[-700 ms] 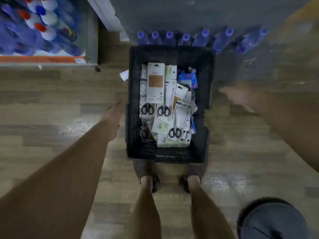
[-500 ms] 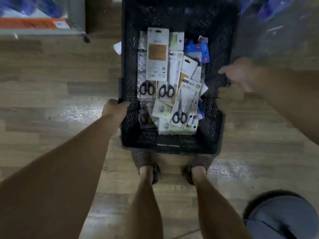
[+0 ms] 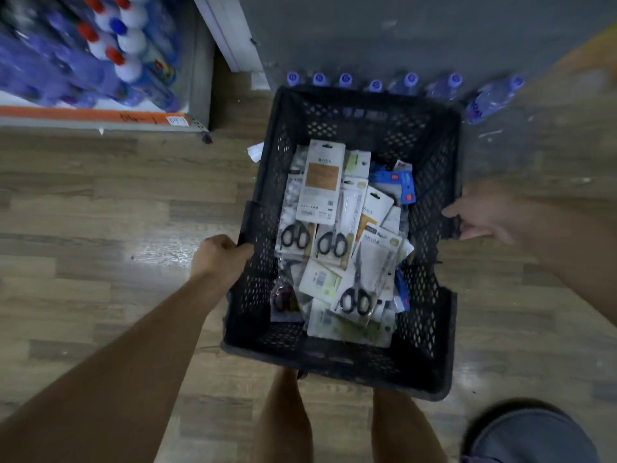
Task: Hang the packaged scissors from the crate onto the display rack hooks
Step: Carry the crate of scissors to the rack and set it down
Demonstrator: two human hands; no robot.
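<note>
Against half a second ago: black perforated crate [image 3: 367, 128] larger in view and lower in it, near edge now lying across both shins [image 3: 287, 416] and hiding the sandalled feet seen below it then. On the same left-side handle as before, left hand [image 3: 218, 259], fingers curled over the rim and gripping it, forearm reaching in from bottom left. Again at the right-side rim, right hand [image 3: 484, 215], smeared by motion, fingertips at the handle notch; gripping or merely touching, impossible to tell. Unmoved inside the crate, packaged scissors [image 3: 330, 243] in a loose heap on its bottom among other carded packs: two black-handled pairs side by side mid-heap, a third pair [image 3: 355, 300] nearer the body. Over the upper ends of the two side-by-side packs, a white card with a tan panel [image 3: 322, 177]; against the right wall, blue packs [image 3: 397, 183]. Back in view at the top, cut off earlier: a row of purple-capped bottles [image 3: 375, 85] just beyond the crate's far wall, on a grey floor strip [image 3: 400, 38]. Round about: wood-plank floor [image 3: 100, 212]; upper left, a low shelf [image 3: 200, 71] edged in orange, packed with blue bottles [image 3: 110, 45] capped red and blue; beside it a white post [image 3: 230, 31]; bottom right corner, a grey rounded object [image 3: 527, 436], not identifiable; just beside the crate's outer left wall, a scrap of white paper [image 3: 253, 152].
</note>
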